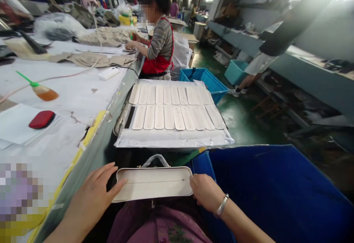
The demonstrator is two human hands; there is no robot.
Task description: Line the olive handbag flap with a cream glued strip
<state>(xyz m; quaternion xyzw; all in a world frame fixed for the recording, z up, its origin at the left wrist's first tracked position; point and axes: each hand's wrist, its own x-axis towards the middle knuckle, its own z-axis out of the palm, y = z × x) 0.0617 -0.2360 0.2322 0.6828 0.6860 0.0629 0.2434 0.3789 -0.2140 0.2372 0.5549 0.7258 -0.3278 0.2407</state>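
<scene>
In front of my body is a handbag [155,187] with a long, cream, rounded-corner interior facing up. A dark line runs along its length. Its handle [156,158], wrapped in clear plastic, arches up at the far side. My right hand [206,191] is closed around the right end. At the left end is my left hand [99,187], its fingers stretched out and its thumb touching the inner surface. Just beyond, a white-covered board [171,138] bears two rows of cream rounded strips [167,117], with one dark strip [129,117] at the left.
A worktable [74,106] at left holds a glue bottle [45,92] and a red case [41,119]. A large blue bin [276,184] stands at right, with a smaller blue crate [212,84] beyond the board. A co-worker [162,40] sits ahead; another person [265,55] is at right.
</scene>
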